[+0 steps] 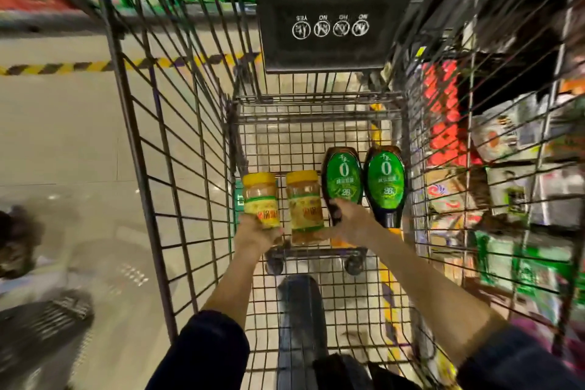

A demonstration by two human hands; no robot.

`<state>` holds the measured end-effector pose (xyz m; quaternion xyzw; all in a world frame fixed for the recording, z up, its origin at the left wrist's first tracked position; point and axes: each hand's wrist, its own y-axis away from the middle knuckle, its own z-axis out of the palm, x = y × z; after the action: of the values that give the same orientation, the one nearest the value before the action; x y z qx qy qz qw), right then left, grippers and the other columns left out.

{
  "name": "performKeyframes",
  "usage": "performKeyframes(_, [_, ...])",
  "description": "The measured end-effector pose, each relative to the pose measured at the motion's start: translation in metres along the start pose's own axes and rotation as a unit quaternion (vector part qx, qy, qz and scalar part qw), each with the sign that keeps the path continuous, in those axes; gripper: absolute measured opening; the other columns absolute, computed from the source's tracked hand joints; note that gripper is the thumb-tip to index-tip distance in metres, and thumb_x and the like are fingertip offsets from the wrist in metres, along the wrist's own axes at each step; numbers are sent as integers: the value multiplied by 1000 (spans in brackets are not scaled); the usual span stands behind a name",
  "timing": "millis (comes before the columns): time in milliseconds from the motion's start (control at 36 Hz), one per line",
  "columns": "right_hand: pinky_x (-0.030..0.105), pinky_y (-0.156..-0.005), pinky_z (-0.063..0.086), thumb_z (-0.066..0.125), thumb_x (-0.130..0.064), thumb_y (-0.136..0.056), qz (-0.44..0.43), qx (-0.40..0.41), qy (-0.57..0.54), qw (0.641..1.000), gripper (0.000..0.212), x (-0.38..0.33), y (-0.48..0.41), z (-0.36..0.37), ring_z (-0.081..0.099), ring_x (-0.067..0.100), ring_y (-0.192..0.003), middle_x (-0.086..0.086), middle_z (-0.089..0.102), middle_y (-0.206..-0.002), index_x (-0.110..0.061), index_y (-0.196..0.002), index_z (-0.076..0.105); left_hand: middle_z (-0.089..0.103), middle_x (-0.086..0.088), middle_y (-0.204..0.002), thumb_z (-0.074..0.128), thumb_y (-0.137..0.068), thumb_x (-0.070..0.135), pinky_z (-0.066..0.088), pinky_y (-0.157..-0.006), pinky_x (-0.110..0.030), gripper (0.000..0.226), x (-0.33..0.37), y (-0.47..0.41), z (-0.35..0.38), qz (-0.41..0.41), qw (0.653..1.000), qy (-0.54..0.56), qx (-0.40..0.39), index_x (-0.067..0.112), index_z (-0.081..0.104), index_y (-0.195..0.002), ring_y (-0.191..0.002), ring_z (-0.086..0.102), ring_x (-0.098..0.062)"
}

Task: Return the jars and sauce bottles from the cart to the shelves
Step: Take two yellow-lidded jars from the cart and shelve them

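Observation:
I look down into a wire shopping cart. On its floor lie two yellow-lidded jars and two dark sauce bottles with green labels, side by side. My left hand grips the bottom of the left jar. The second jar lies just right of it. My right hand closes around the neck end of the left sauce bottle. The right sauce bottle lies untouched against the cart's right wall.
A black child-seat flap with warning icons hangs at the cart's far end. Store shelves packed with goods run along the right side. Tiled floor with a yellow-black tape line lies to the left.

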<state>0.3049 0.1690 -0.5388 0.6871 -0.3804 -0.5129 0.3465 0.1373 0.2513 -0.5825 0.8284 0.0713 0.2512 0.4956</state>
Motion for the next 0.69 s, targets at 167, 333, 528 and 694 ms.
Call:
performKeyframes(167, [30, -97, 40, 76, -23, -76, 3, 11, 13, 1000, 73, 0, 10, -2, 49, 21, -115, 10, 51, -131, -7, -137, 38, 62, -15, -117, 67, -80, -2, 44, -97, -35, 45, 21, 28, -7, -46, 971, 233, -17, -1, 52, -123, -112, 58, -29])
performKeyframes(333, [39, -101, 44, 79, -37, -69, 22, 11, 36, 999, 79, 0, 11, -1, 52, 26, -120, 9, 54, -133, -8, -133, 44, 63, 7, -78, 70, -77, -2, 50, -66, -16, 29, 37, 85, -19, 24, 968, 251, -14, 25, 59, -80, -89, 65, -19])
performKeyframes(528, [36, -87, 48, 75, -9, -75, 36, 19, 25, 999, 53, -12, 9, 9, 55, 23, -102, 5, 57, -100, 2, -120, 50, 65, 10, -80, 72, -77, 7, 47, -54, -6, 30, 35, 156, -41, 65, 955, 286, -45, 29, 53, -83, -63, 62, 13])
performKeyframes(694, [33, -104, 34, 60, 0, -85, 8, 17, 32, 999, 36, -8, 2, 18, 48, 21, -120, 15, 56, -114, 3, -120, 49, 73, 9, -97, 78, -63, 28, 55, -87, -34, 52, 11, 176, -51, 69, 956, 270, -90, 23, 57, -110, -97, 68, -11])
